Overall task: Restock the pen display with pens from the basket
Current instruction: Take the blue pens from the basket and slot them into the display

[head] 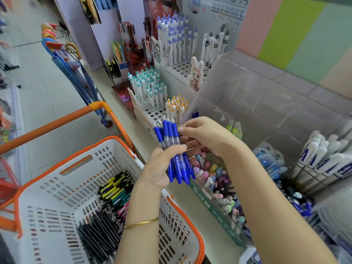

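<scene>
Left hand (163,168), forearm angled up over the right rim of the basket (62,189), fingers curled round an upright bundle of blue pens (169,134). Right hand (205,136), arched, just right of the basket, fingertips pinching a pen near the bundle's top.

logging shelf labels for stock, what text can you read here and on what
"633", its top cut off by the frame: header card behind the white pens.
Chinese line under it: too blurred to read.
Green strip on the clear bin: Chinese characters, blurred.
Blue pens: barrel print too small to read.
</scene>
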Tool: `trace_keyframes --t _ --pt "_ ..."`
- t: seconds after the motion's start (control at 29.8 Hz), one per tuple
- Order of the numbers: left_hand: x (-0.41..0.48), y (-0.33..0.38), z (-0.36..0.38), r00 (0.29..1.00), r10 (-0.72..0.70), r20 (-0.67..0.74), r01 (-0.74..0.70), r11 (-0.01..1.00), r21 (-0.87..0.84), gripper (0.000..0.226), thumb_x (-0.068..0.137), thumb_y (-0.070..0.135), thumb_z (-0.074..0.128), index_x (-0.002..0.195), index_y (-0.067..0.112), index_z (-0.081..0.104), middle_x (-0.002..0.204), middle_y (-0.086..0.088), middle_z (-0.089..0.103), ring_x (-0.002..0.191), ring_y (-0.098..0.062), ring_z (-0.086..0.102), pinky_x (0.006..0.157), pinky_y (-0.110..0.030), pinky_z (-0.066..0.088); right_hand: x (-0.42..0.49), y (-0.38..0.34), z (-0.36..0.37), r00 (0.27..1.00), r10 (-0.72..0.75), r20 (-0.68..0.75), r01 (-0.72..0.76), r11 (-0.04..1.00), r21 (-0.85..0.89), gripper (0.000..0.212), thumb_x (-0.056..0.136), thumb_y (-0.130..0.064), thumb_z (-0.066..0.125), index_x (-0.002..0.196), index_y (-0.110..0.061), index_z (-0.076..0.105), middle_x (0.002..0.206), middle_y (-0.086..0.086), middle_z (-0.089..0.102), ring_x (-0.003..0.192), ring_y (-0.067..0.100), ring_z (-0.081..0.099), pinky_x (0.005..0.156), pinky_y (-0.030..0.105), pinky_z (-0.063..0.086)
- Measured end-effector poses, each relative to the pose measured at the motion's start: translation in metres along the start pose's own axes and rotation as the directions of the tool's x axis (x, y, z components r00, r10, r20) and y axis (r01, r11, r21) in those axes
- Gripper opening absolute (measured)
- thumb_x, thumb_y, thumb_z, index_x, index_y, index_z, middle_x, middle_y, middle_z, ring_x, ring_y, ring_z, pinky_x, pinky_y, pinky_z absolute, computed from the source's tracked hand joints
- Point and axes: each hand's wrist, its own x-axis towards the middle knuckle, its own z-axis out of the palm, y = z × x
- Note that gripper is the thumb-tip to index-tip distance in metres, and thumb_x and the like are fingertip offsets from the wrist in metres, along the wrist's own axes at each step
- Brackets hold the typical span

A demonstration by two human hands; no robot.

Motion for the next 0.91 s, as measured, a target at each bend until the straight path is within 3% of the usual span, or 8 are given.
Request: trace_keyframes --t 0.1,0.2,0.3,0.37,0.5,0.71,0.81,0.91 --pt "0.002 -0.002 -0.003 0.997 -0.016 -0.070 0.016 1.000 -0.011 0.018 0.091 -0.005 0.052 0.094 0.008 0.062 0.072 -0.006 0.072 0.067 -0.021 0.071 0.054 -0.034 0.059 0.000 -0.002 -0.003 0.998 -0.018 -0.052 0.017 1.000 -0.017 0.015 0.092 -0.022 0.062 0.085 -0.010 0.068 0.068 -0.002 0.062 0.059 0.013 0.056 0.054 0.023 0.048" --pt "0.005 -0.006 -0.007 0.990 -0.057 -0.129 0.050 0.997 -0.052 0.011 0.091 -0.005 0.053 0.090 0.003 0.061 0.074 -0.012 0.072 0.064 -0.024 0.071 0.056 -0.036 0.060 0.004 -0.008 -0.007 0.960 -0.097 -0.262 0.083 0.995 -0.063 0.015 0.094 -0.024 0.058 0.086 -0.013 0.065 0.071 -0.001 0.060 0.058 0.009 0.049 0.050 0.017 0.042" --pt "0.007 -0.011 -0.010 0.984 -0.053 -0.170 0.048 0.998 -0.037 0.009 0.091 -0.005 0.056 0.093 0.003 0.060 0.076 -0.011 0.073 0.065 -0.020 0.071 0.063 -0.035 0.060 0.014 -0.013 -0.016 0.755 -0.269 -0.598 0.185 0.962 -0.199 0.009 0.096 -0.019 0.052 0.092 -0.012 0.055 0.082 0.006 0.062 0.067 0.016 0.058 0.061 0.030 0.051" --pt "0.006 -0.012 -0.011 0.982 -0.060 -0.181 0.053 0.998 -0.042 0.009 0.089 -0.004 0.059 0.091 0.004 0.062 0.074 -0.009 0.071 0.064 -0.019 0.070 0.067 -0.035 0.059 0.020 -0.012 -0.019 0.666 -0.349 -0.660 0.179 0.933 -0.313 0.007 0.096 -0.016 0.051 0.097 -0.010 0.051 0.089 0.007 0.060 0.079 0.024 0.062 0.072 0.041 0.055" --pt "0.006 -0.013 -0.011 0.980 -0.058 -0.192 0.054 0.998 -0.027 0.006 0.090 0.001 0.061 0.091 0.006 0.063 0.072 -0.007 0.069 0.066 -0.018 0.069 0.067 -0.035 0.060 0.032 -0.007 -0.011 0.712 -0.345 -0.611 0.010 0.876 -0.483 0.009 0.095 -0.011 0.053 0.101 -0.005 0.051 0.092 0.007 0.056 0.086 0.026 0.060 0.073 0.039 0.051" --pt "0.004 -0.012 -0.010 0.983 -0.051 -0.179 0.050 0.999 -0.012 0.005 0.091 0.008 0.060 0.093 0.008 0.065 0.073 -0.003 0.071 0.070 -0.017 0.070 0.062 -0.032 0.058 0.044 0.002 -0.003 0.815 -0.205 -0.542 -0.239 0.733 -0.636 0.014 0.092 -0.004 0.057 0.078 -0.008 0.052 0.081 0.008 0.054 0.083 0.029 0.058 0.065 0.031 0.039" --pt "0.004 -0.010 -0.010 0.986 -0.038 -0.165 0.038 0.999 -0.003 0.008 0.092 0.009 0.059 0.097 0.008 0.065 0.078 -0.004 0.071 0.071 -0.016 0.070 0.064 -0.032 0.058 0.043 0.004 -0.004 0.831 -0.174 -0.528 -0.250 0.731 -0.635 0.010 0.089 0.001 0.057 0.082 -0.007 0.057 0.088 0.014 0.060 0.090 0.035 0.062 0.067 0.033 0.043" --pt "0.004 -0.009 -0.009 0.988 -0.030 -0.149 0.032 0.999 0.009 0.008 0.092 0.008 0.059 0.098 0.008 0.065 0.077 -0.003 0.072 0.070 -0.016 0.071 0.059 -0.030 0.058 0.035 0.005 -0.005 0.769 -0.244 -0.591 -0.179 0.805 -0.565 0.008 0.090 0.001 0.053 0.088 -0.004 0.057 0.085 0.010 0.057 0.086 0.032 0.063 0.074 0.040 0.054"
